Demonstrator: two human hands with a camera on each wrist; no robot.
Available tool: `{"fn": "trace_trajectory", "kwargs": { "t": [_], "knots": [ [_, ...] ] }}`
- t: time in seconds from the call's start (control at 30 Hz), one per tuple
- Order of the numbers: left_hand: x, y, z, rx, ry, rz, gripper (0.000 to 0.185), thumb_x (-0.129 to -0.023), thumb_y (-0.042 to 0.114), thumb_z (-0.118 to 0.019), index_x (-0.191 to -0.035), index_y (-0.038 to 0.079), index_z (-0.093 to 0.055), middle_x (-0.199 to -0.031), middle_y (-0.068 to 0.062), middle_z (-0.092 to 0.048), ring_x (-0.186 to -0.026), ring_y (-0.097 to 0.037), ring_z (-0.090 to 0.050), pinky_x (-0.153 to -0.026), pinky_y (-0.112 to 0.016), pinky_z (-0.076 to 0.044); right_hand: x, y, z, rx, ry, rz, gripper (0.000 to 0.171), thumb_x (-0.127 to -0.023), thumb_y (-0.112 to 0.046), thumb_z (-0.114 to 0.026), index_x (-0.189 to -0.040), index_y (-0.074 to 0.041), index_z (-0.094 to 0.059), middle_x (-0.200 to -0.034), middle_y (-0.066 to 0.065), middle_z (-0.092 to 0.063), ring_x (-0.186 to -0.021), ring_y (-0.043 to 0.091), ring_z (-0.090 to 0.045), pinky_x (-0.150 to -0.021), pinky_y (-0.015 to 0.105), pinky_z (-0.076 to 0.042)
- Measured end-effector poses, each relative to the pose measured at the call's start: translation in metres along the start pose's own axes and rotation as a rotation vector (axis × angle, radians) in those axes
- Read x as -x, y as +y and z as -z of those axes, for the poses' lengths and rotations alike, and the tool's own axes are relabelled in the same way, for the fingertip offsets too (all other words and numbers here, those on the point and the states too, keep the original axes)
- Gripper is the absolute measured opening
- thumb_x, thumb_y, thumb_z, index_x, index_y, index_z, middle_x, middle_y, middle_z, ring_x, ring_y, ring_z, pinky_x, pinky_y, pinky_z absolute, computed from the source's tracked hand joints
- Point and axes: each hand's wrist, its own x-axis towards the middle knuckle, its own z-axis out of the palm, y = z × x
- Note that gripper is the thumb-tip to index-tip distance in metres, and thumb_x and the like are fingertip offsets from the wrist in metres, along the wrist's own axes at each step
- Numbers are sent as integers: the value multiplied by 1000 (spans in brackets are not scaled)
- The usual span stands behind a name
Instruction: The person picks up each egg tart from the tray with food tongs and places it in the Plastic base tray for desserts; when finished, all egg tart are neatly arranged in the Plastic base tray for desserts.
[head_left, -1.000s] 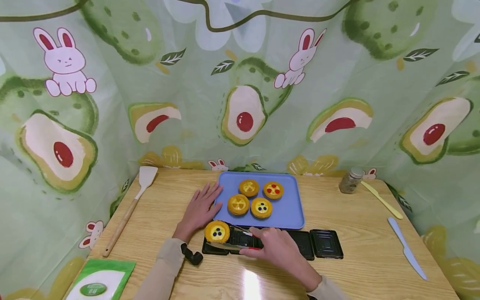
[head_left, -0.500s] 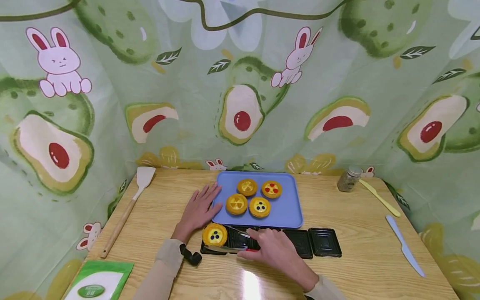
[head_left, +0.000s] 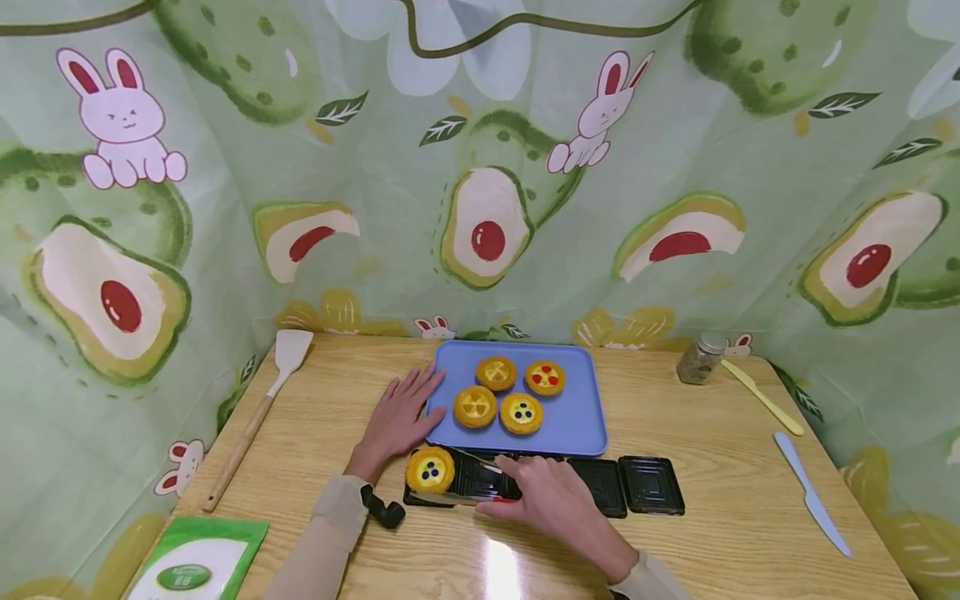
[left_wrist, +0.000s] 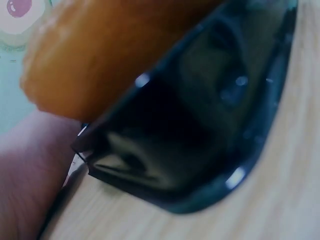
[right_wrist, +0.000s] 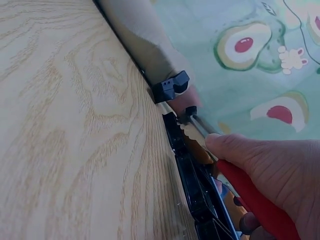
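Observation:
In the head view my right hand (head_left: 551, 500) holds tongs (head_left: 467, 501) with red grips; the right wrist view shows thumb and fingers round the red handle (right_wrist: 260, 202). An egg tart (head_left: 430, 471) with blue-black dots sits between the tong arms, at the leftmost compartment of a row of black plastic boxes (head_left: 651, 485). The left wrist view shows its orange side (left_wrist: 95, 60) against the black box wall (left_wrist: 170, 140). My left hand (head_left: 401, 417) rests with straight fingers at the left edge of a blue tray (head_left: 581, 400).
Several tarts (head_left: 521, 413) with various toppings lie on the blue tray. A spatula (head_left: 258, 425) and a green-white packet (head_left: 198, 558) are at left. A glass jar (head_left: 701, 358), a yellow knife (head_left: 763, 398) and a blue knife (head_left: 813, 497) are at right.
The tart in the tongs has come down slightly to the left, lower over the leftmost black compartment. My left hand has stayed at the tray edge.

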Motion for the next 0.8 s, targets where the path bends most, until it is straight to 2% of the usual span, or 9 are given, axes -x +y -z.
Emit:
{"fn": "trace_trajectory", "kwargs": {
  "t": [0.27, 0.5, 0.63, 0.8],
  "knots": [
    [-2, 2, 3, -12, -29, 9, 71, -106, 60, -41, -167, 26, -29, -174, 1, -22, -160, -30, -19, -127, -59, -13, -1, -1, 5, -24, -21, -18, 63, -84, -79, -66, -107, -21, -76, -66, -8, -62, -51, 6, -52, -41, 25, -37],
    [-2, 1, 3, -18, -41, 13, 70, -107, 59, -42, -167, 28, -27, -174, 3, -20, -160, -30, -18, -127, -58, -13, -1, 1, 16, -21, 18, -30, 69, -85, -80, -64, -116, -20, -78, -74, -5, -70, -49, 2, -48, -42, 20, -36],
    [-2, 1, 2, -17, -23, 0, 69, -107, 57, -44, -167, 27, -29, -174, 2, -22, -160, -31, -20, -127, -59, -14, -2, 4, 26, -66, 6, -84, 70, -84, -79, -66, -120, -19, -78, -64, -7, -62, -47, 3, -46, -41, 19, -31],
    [-1, 0, 2, -21, -27, 6, 71, -106, 59, -43, -167, 26, -29, -174, 1, -22, -160, -32, -20, -126, -59, -14, -3, 11, 40, -118, -11, -182, 77, -83, -81, -65, -124, -18, -77, -62, -10, -54, -53, 6, -48, -44, 22, -33]
  ]
}}
